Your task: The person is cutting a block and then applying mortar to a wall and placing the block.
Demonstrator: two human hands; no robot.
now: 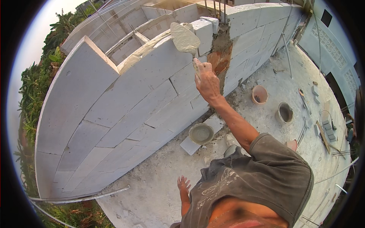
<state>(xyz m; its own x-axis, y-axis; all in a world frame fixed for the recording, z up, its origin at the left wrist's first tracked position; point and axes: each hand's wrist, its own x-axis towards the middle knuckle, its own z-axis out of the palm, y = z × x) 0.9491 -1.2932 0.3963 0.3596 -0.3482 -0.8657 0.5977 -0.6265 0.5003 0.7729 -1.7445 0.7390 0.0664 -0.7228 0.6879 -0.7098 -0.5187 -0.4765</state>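
My right hand (206,79) is closed round the handle of a trowel (185,38), raised at the top of a white block wall (106,114); pale mortar coats its blade. Behind the blade, a bed of pale mortar (140,54) lies along the wall's top course, between a taller block (78,76) on the left and a small block (202,35) on the right. A rough cement column (220,49) with brown patches stands beside that. My left hand (183,183) hangs low by my body, fingers spread, holding nothing. A bucket of grey mix (201,133) sits at the wall's foot.
A pinkish bucket (259,95), a grey bucket (285,113), loose blocks (327,121), tools and planks lie on the concrete floor (144,190) to the right. Rebar rises from the column. A thin pole (287,57) leans on the far wall. Greenery lines the left edge.
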